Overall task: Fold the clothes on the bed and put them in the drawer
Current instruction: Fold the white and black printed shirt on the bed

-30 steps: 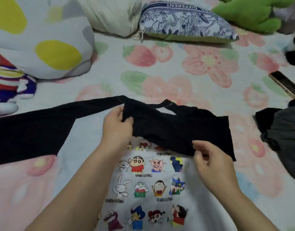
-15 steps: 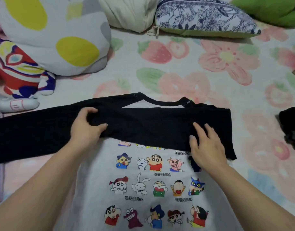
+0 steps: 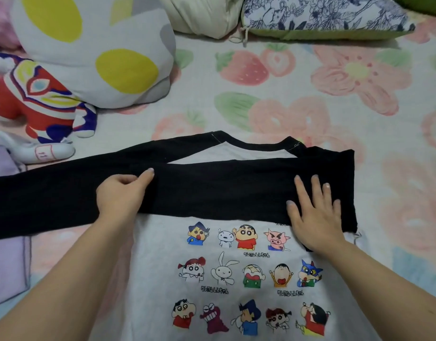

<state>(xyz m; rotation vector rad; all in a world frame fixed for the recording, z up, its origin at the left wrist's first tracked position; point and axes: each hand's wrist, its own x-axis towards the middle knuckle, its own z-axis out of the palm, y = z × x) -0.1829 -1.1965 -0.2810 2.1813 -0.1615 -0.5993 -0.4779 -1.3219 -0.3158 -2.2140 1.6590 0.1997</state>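
A grey shirt [image 3: 236, 279] with black sleeves and rows of cartoon figures lies flat on the strawberry-print bed sheet [image 3: 298, 112]. One black sleeve [image 3: 224, 190] is folded across the chest, just below the black collar [image 3: 256, 140]. The other black sleeve [image 3: 39, 198] stretches out straight to the left. My left hand [image 3: 119, 195] sits at the left end of the folded sleeve, fingers curled into the cloth and thumb on top. Near the shirt's right edge, my right hand [image 3: 315, 212] presses flat on the folded sleeve with fingers spread.
A red, white and blue plush toy [image 3: 37, 104] and a grey cushion with yellow spots [image 3: 94, 50] lie at the back left. A cream bundle [image 3: 204, 13] and a blue floral pillow [image 3: 322, 16] line the back. Lilac cloth [image 3: 7, 242] lies at the left edge.
The sleeve, held up and bunched a second ago, now lies flat across the chest. My hands moved apart along it, and my right hand went from pinching to pressing flat.
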